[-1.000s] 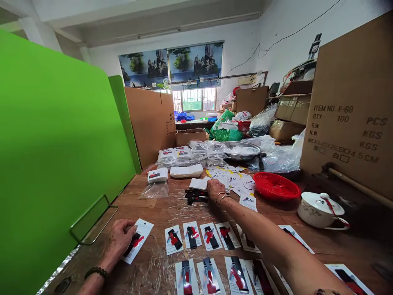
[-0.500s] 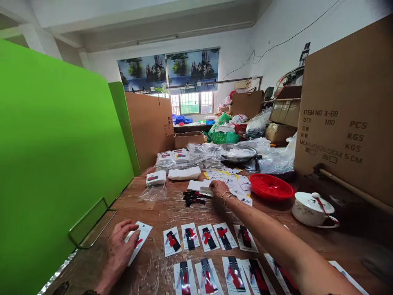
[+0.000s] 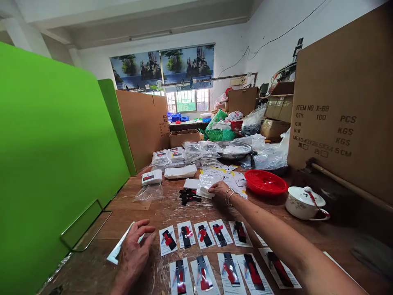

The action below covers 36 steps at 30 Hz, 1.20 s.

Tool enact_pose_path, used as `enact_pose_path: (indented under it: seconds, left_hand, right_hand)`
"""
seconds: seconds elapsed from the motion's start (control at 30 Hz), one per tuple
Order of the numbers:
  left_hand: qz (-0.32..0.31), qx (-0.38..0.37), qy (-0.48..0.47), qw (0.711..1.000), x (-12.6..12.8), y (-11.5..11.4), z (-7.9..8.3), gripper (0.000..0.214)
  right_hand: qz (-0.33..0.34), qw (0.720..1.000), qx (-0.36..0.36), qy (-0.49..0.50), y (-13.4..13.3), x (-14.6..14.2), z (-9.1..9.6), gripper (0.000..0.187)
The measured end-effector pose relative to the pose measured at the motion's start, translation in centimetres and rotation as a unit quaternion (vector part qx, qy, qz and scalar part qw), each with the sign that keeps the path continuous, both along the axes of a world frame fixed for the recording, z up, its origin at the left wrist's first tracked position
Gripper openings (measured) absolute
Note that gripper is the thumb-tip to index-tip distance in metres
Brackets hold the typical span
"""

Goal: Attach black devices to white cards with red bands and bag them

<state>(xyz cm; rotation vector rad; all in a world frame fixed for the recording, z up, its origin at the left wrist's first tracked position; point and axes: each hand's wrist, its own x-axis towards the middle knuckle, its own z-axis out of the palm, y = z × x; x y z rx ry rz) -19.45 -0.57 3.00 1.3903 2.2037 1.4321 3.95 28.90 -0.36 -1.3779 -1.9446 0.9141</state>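
My right hand (image 3: 219, 189) reaches to the middle of the table, fingers pinched on a thin, whitish see-through plastic bag (image 3: 205, 185). Beside that bag lie a pile of black clips with red parts (image 3: 189, 196) and a stack of white cards (image 3: 190, 184). At the lower left, my left hand (image 3: 136, 250) is open, fingers apart and slightly bent. A white card (image 3: 120, 246) lies by it, partly hidden behind the hand. Two rows of cards bearing black and red pieces (image 3: 204, 234) are laid out to its right.
A green partition (image 3: 61, 155) and wire stand (image 3: 87, 225) border the left side. On the right are a red basket (image 3: 266, 182), a lidded cup (image 3: 304, 203) and a big carton (image 3: 340, 102). Bagged packs (image 3: 192, 155) and a metal bowl (image 3: 235, 150) stand behind.
My left hand has moved right, off the card, which now lies to its left. The bag in my right hand has come up into fuller view over the white stack.
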Motion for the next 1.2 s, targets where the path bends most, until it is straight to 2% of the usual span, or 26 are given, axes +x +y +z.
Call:
enact_pose_path:
  seconds: [0.13, 0.27, 0.4, 0.6, 0.7, 0.8, 0.9, 1.0, 1.2]
  left_hand:
    - [-0.024, 0.009, -0.022, 0.999, 1.4, 1.2, 0.2, 0.026]
    - [-0.057, 0.013, -0.153, 0.986, 3.6, 2.6, 0.4, 0.027]
    - [-0.07, -0.013, -0.31, 0.948, 6.2, 3.8, 0.7, 0.032]
    - [-0.095, 0.069, -0.461, 0.88, 8.6, 4.5, 1.0, 0.044]
    - [-0.12, 0.126, -0.485, 0.857, 9.4, 4.3, 1.1, 0.045]
    - [-0.14, 0.168, -0.48, 0.849, 9.8, 3.6, 1.2, 0.041]
    - [-0.137, 0.167, -0.48, 0.85, 9.7, 2.4, 1.2, 0.039]
    - [-0.1, 0.157, -0.491, 0.851, 9.4, 1.0, 1.1, 0.039]
    - [-0.058, 0.175, -0.444, 0.877, 9.3, -0.4, 1.0, 0.038]
  right_hand:
    - [-0.034, 0.999, 0.035, 0.008, -0.8, 0.4, 1.5, 0.01]
    - [-0.027, 0.991, 0.123, 0.033, -3.5, -0.7, 2.8, 0.007]
    - [0.025, 0.972, 0.22, 0.08, -7.1, -2.4, 2.9, 0.011]
    - [0.086, 0.953, 0.241, 0.162, -12.5, -3.5, 2.3, 0.014]
    - [0.106, 0.948, 0.219, 0.207, -15.4, -3.9, 2.5, 0.016]
    - [0.109, 0.954, 0.164, 0.225, -17.6, -4.0, 3.0, 0.017]
    - [0.133, 0.961, 0.071, 0.233, -18.7, -3.9, 3.5, 0.015]
    - [0.172, 0.96, -0.005, 0.219, -19.4, -3.7, 3.8, 0.013]
    - [0.173, 0.968, -0.011, 0.181, -21.1, -4.4, 4.4, 0.013]
